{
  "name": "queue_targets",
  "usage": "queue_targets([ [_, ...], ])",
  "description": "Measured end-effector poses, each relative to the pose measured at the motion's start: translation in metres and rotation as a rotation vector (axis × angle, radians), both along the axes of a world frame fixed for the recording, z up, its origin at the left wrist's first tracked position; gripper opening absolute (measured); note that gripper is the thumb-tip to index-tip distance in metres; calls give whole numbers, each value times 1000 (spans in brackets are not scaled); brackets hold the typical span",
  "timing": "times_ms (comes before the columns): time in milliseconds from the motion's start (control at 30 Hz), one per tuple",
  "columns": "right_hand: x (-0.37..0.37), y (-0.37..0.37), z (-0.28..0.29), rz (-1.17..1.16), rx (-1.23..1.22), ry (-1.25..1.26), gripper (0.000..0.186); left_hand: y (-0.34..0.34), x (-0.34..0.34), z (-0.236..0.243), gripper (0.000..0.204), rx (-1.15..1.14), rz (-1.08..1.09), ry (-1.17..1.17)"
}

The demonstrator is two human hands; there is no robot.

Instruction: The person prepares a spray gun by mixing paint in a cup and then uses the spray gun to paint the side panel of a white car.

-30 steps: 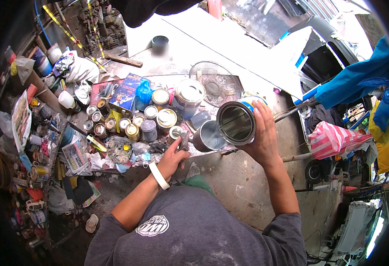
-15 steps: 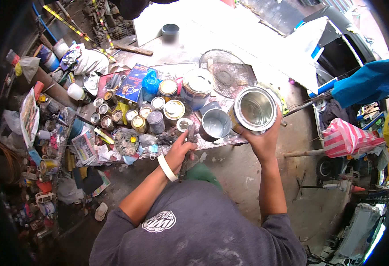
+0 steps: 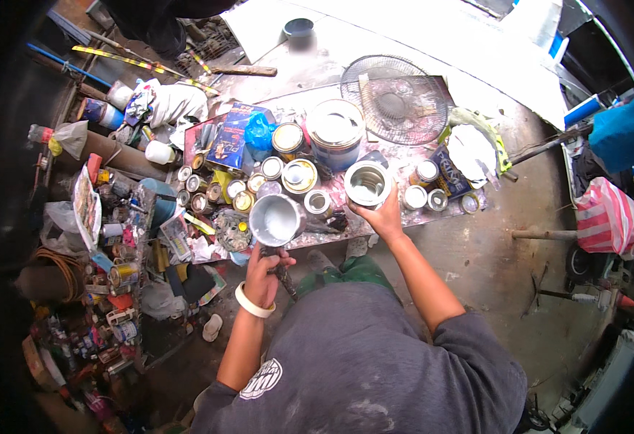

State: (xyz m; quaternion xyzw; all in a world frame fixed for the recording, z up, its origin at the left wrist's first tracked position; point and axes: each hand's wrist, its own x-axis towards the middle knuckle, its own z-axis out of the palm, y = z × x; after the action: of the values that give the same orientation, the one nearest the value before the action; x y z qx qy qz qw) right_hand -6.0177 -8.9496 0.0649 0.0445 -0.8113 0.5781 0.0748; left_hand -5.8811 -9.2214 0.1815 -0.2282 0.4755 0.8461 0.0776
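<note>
My left hand (image 3: 262, 278) is closed around the dark, stained handle of what looks like a spray gun (image 3: 286, 282). Its round grey cup (image 3: 276, 220) faces up, open at the top, with pale residue inside. The body of the tool is mostly hidden under the cup and fingers. In my right hand (image 3: 382, 215) is an open metal paint can (image 3: 367, 184), gripped by its side, with a shiny inner wall. Both are over the near edge of the cluttered table, the can to the right of the cup.
Paint cans crowd the table, among them a large can (image 3: 336, 124), a yellow-rimmed can (image 3: 299, 176) and a small open can (image 3: 317, 202). A fan grille (image 3: 395, 101) lies behind. Shelves of clutter (image 3: 125, 271) line the left; a striped umbrella (image 3: 610, 217) sticks out at right.
The metal can has moved left and lower, away from the camera. My left hand has swung left with the grey-cupped spray gun, and the view has shifted, uncovering small cans at right.
</note>
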Motion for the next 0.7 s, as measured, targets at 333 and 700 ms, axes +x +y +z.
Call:
queue_targets([
  [333, -34, -31, -107, 86, 46, -50, 112, -5, 59, -3, 47, -87, 210, -115],
  [700, -21, -4, -120, 158, 315, -136, 123, 15, 56, -27, 52, -24, 221, -106],
])
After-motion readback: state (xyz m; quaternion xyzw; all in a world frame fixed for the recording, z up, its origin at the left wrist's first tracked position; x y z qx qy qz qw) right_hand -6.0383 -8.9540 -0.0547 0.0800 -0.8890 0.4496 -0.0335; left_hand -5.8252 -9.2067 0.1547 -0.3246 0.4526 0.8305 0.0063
